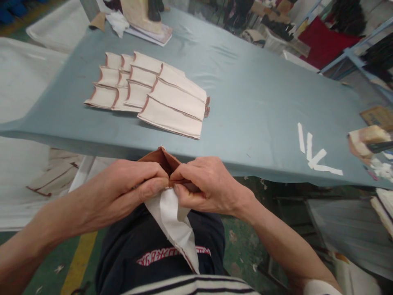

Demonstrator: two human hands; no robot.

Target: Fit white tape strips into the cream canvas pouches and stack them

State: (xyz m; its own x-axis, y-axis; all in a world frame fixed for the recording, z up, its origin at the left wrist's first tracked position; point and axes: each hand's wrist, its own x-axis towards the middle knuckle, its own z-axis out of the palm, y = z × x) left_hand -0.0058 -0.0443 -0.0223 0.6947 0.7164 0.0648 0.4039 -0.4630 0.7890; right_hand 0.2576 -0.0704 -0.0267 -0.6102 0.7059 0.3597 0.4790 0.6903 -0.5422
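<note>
My left hand (147, 180) and my right hand (199, 184) meet in front of my lap, just short of the table edge. Both pinch a piece of cloth (178, 223), cream-white on the part hanging below and brown on the part standing above my fingers. Thumbs and forefingers press together at the join of the two colours; the exact spot they grip is hidden. Beyond them, several cream fabric pieces with brown edging (175, 104) lie in overlapping rows on the table.
A blue-grey cover drapes the table (245, 102). White strips (310, 149) lie on its right side, with a cream block-like object (368, 137) farther right. Papers (153, 35) rest at the back left. More cream pieces (55, 172) sit in a white container below left.
</note>
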